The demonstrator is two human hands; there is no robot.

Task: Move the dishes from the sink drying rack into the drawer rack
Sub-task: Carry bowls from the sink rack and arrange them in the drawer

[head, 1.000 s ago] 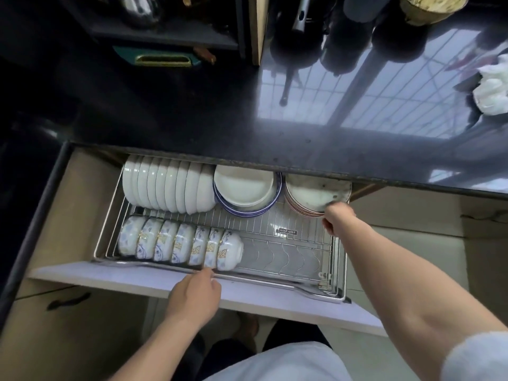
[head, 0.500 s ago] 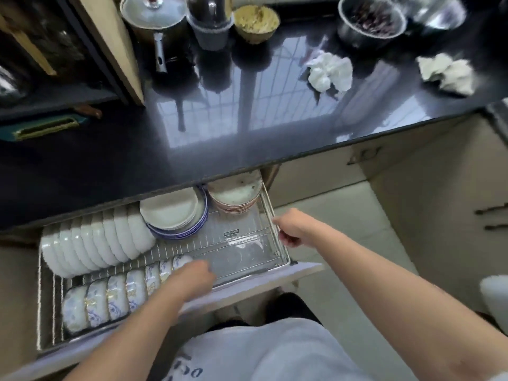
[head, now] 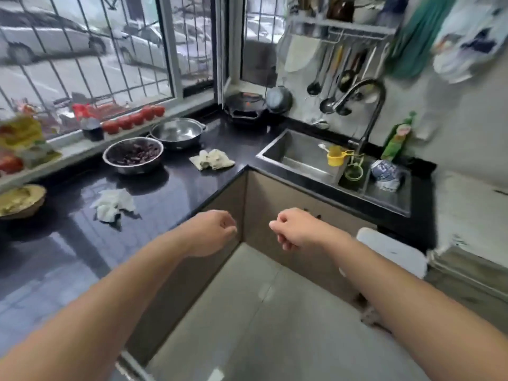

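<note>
Nearest, both forearms reach forward over the floor (head: 247, 312) in the inner corner of the L-shaped tabletop (head: 170, 193). The left hand (head: 213, 232) hangs with fingers loosely curled and holds nothing, just off the tabletop's front edge. The right hand (head: 292, 228) is likewise loosely curled and empty, in front of the cabinet below the sink (head: 299, 155). The two hands are near each other but apart.

On the tabletop's left run lie a white cloth (head: 114, 204) and, farther back, a second cloth (head: 211, 159), a steel bowl of dark beans (head: 133, 155) and a steel pot (head: 177, 132).

On the right run, the dishes (head: 384, 174), blue-patterned bowls, lie in the sink's right basin beside a yellow cup (head: 335, 156) and the tap (head: 365, 114). Tomatoes (head: 134, 119) line the windowsill.
</note>
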